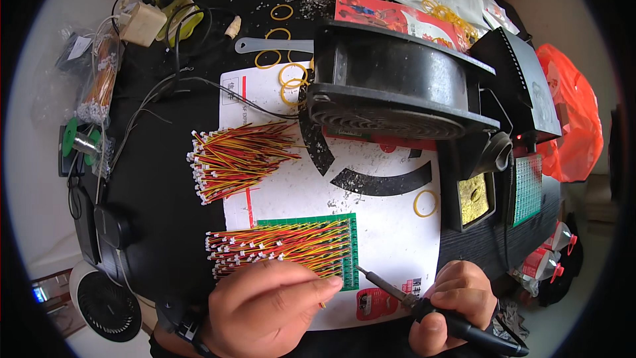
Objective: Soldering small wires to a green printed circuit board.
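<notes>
The left hand [271,308] is bending over the near edge of a green circuit board [353,252], thumb and forefinger pressing together on what is looking like a wire lead [322,305], whose end is peeking out below them. The right hand [460,301] is gripping a soldering iron [417,305] by its black handle, and its tip is pointing at the board's right edge; whether it is touching, this angle is not telling. The board is lying on a printed white sheet [397,245], with rows of red, black and yellow connector wires [285,242] covering most of it. The likeliest trouble is a burn: the bare fingertips are sitting very near that tip, so a small slip of the iron could be scorching skin. Wire insulation could be melting too, since the leads are crowding close along that same edge. A dragging left wrist could be bending soldered rows or sliding the board, as nothing visible is clamping it. Grey specks [344,203] are lying just beyond the board, and strays could be bridging neighbouring pads.
</notes>
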Available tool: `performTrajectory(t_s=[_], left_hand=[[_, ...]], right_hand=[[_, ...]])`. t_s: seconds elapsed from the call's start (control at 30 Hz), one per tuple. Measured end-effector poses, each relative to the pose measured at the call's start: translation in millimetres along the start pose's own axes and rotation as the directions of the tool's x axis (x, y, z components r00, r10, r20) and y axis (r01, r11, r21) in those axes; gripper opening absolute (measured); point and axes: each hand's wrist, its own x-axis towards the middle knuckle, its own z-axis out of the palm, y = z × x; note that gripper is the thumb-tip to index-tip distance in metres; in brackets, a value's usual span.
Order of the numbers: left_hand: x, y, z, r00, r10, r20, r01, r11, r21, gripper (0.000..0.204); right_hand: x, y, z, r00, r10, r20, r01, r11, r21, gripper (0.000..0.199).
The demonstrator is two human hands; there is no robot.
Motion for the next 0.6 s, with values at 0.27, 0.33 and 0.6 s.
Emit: performTrajectory(t_s=[0.27, 0.33, 0.6], left_hand=[[-7, -5, 14, 0.991, 0.104, 0.079, -0.121, 0.960, 0.254, 0.019], [-6, -4, 15, 0.982, 0.167, 0.088, -0.186, 0.940, 0.285, 0.021], [0, -4, 16, 0.957, 0.178, 0.230, -0.214, 0.967, 0.141, 0.022]], right_hand=[[-16, 8, -7, 0.975, 0.185, 0.123, -0.174, 0.980, -0.096, 0.034], [-5, 2, 0, 0.990, 0.114, 0.077, -0.109, 0.992, -0.062, 0.027], [-2, 3, 1, 0.998, 0.056, 0.038, -0.055, 0.998, -0.026, 0.021]])
